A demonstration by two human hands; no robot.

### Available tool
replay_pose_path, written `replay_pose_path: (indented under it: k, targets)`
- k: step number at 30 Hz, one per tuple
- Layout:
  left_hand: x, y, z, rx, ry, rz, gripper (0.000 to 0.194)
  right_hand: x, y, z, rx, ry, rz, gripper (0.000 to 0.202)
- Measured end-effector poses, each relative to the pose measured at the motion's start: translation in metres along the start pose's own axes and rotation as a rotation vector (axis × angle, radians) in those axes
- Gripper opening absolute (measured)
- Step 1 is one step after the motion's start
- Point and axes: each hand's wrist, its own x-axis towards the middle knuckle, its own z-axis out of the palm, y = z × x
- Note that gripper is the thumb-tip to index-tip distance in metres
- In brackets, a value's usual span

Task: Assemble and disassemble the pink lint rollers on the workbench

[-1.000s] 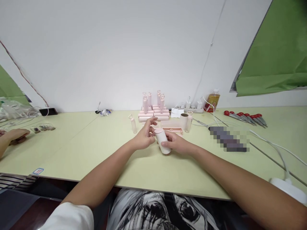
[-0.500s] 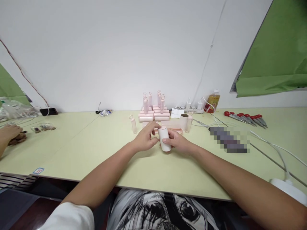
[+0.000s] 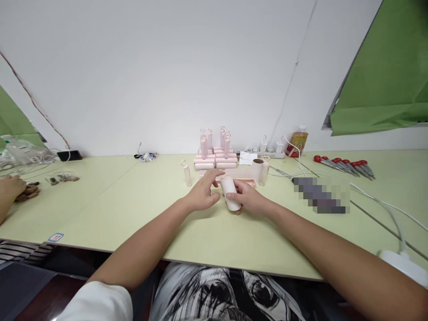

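Above yellow-green tabletop point(image 3: 133, 223), brace pink-topped white cylinder point(image 3: 231, 195), clamped in right hand point(image 3: 249, 196) at five o'clock from view centre; steady gently from nine o'clock with loosely spread left hand point(image 3: 201, 195), just beside or touching.

A plain white wall point(image 3: 160, 80), evenly lit, rises behind a long, pale yellow-green table point(image 3: 100, 214). Green cloth point(image 3: 384, 80), perhaps a curtain, hangs at the right, and a reddish cord point(image 3: 30, 94) slants down the wall's left.
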Motion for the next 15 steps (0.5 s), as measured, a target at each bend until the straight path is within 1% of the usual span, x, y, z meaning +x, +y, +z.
replay_pose_path:
  k: [2, 4, 7, 9, 10, 12, 15]
  targets:
    - [0.0, -0.002, 0.001, -0.009, 0.037, -0.008, 0.074, 0.0, 0.0, 0.0, -0.013, 0.0, 0.006, 0.042]
    - [0.0, -0.004, 0.0, 0.009, 0.073, -0.018, 0.08, -0.001, -0.001, 0.0, -0.019, 0.001, 0.03, 0.049]
    - [0.001, -0.008, -0.002, 0.125, 0.096, -0.093, 0.077, -0.002, -0.004, 0.001, -0.03, 0.087, 0.061, 0.071]
    - [0.002, -0.013, -0.002, 0.238, 0.056, -0.189, 0.069, -0.003, -0.007, 0.0, -0.064, 0.178, 0.041, 0.08]
    - [0.003, -0.015, -0.003, 0.288, 0.024, -0.242, 0.066, -0.003, -0.009, -0.001, -0.088, 0.213, 0.024, 0.081]
    - [0.003, -0.021, -0.003, 0.364, -0.036, -0.342, 0.062, -0.004, -0.012, -0.002, -0.131, 0.25, -0.003, 0.079]
    - [0.003, -0.026, -0.003, 0.452, -0.099, -0.449, 0.058, -0.004, -0.014, -0.002, -0.158, 0.253, -0.021, 0.07]
